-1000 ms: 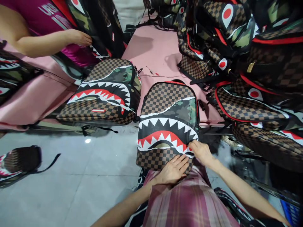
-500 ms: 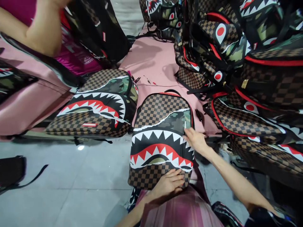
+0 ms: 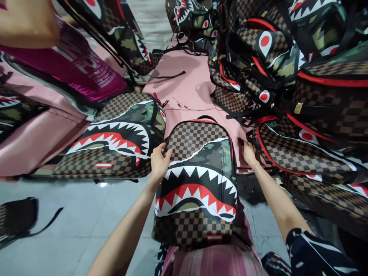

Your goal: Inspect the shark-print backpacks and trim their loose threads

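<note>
A backpack [image 3: 198,149] with brown-and-black checks, a camouflage patch and a red-and-white shark mouth leans upright at the table's edge, against my lap. My left hand [image 3: 160,159] is closed on its upper left edge, thumb toward the front. Off to the right, the fingers of my right hand [image 3: 249,153] close on a small black tool [image 3: 240,141] lying on the pink table cover [image 3: 186,65]. The tool is mostly hidden and its kind is unclear.
Left of mine lies a similar backpack [image 3: 115,134]. More bags [image 3: 267,50] are piled at the right. Small pens or tools [image 3: 180,104] lie mid-table. A co-worker's arm [image 3: 28,28] and magenta shirt [image 3: 86,69] show at upper left, beside another backpack [image 3: 115,30].
My left hand has moved from the backpack's bottom to its upper left edge. My right hand has left the front zipper and reached the black tool. The co-worker's backpack has turned.
</note>
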`<state>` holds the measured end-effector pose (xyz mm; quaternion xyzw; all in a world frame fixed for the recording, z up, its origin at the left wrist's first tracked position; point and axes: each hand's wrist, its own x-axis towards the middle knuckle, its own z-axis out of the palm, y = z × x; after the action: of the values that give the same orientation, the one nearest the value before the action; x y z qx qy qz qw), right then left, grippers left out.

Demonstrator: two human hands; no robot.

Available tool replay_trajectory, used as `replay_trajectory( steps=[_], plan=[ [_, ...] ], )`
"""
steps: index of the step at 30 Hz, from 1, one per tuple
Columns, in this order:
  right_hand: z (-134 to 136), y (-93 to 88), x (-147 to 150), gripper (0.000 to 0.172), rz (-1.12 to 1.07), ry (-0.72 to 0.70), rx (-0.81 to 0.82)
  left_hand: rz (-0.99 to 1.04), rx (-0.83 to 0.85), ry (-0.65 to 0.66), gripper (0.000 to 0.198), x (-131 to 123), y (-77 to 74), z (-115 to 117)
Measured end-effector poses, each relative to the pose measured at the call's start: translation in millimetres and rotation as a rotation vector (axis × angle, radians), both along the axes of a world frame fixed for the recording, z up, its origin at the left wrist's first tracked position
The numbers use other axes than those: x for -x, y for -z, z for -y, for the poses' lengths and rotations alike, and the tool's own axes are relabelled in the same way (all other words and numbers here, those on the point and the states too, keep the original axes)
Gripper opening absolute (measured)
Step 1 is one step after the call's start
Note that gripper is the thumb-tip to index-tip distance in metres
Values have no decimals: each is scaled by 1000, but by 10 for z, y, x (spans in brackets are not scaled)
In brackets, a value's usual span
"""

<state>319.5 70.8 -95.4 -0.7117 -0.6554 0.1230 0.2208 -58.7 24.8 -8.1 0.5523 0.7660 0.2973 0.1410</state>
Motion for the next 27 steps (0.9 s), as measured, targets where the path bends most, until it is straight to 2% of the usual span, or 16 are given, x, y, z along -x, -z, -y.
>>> replay_trajectory(
  steps=[3, 7, 10, 12, 14, 17, 19, 23, 27],
  plan=[
    [181, -39, -62, 29, -287, 53, 54, -40, 56, 10, 46, 17, -43, -7],
    [695, -142, -58, 32, -654, 60, 113, -170, 181, 35, 46, 107, -122, 19],
    [997, -279, 31, 34, -820, 75, 114, -61, 257, 65, 41, 208, -71, 105],
    [1053, -390, 115, 36, -879, 92, 102, 35, 247, 54, 38, 235, 7, 198],
    [1008, -508, 205, 37, -903, 69, 99, 207, 158, 5, 36, 209, 89, 297],
    [872, -677, 335, 39, -797, -102, 135, 579, -47, -150, 33, 131, 178, 413],
    [804, -768, 418, 38, -613, -229, 202, 723, -118, -256, 33, 108, 213, 451],
    [781, -875, 579, 36, -208, -260, 311, 840, -134, -405, 35, 161, 276, 458],
    [833, -931, 683, 33, -126, -303, 361, 863, -136, -420, 36, 243, 314, 439]
  ],
)
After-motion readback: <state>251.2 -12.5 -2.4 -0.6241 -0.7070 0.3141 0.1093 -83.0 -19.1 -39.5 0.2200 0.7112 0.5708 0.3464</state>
